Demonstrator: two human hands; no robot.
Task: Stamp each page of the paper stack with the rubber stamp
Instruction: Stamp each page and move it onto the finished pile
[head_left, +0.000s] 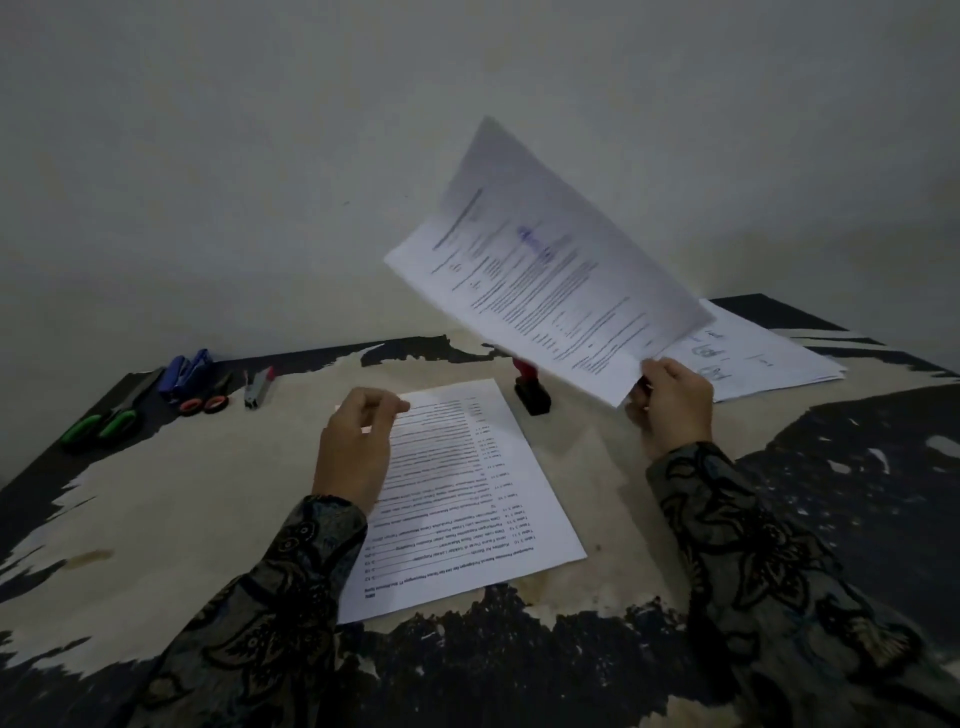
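paper stack (467, 499) centre of table (156, 509), stamp (531, 389) behind, scissors (111, 415) far left

You're at a makeshift office desk: a worn table (156, 519) against a bare wall (260, 156), with scissors (104, 415), stapler (189, 366), printed papers (467, 493).

You face a plain pale wall (260, 156) in dim light; before you stands a dark table (156, 519) with badly peeled, worn surface.

dim, murky light; the lifted sheet (545, 270) blurs, edges bend.
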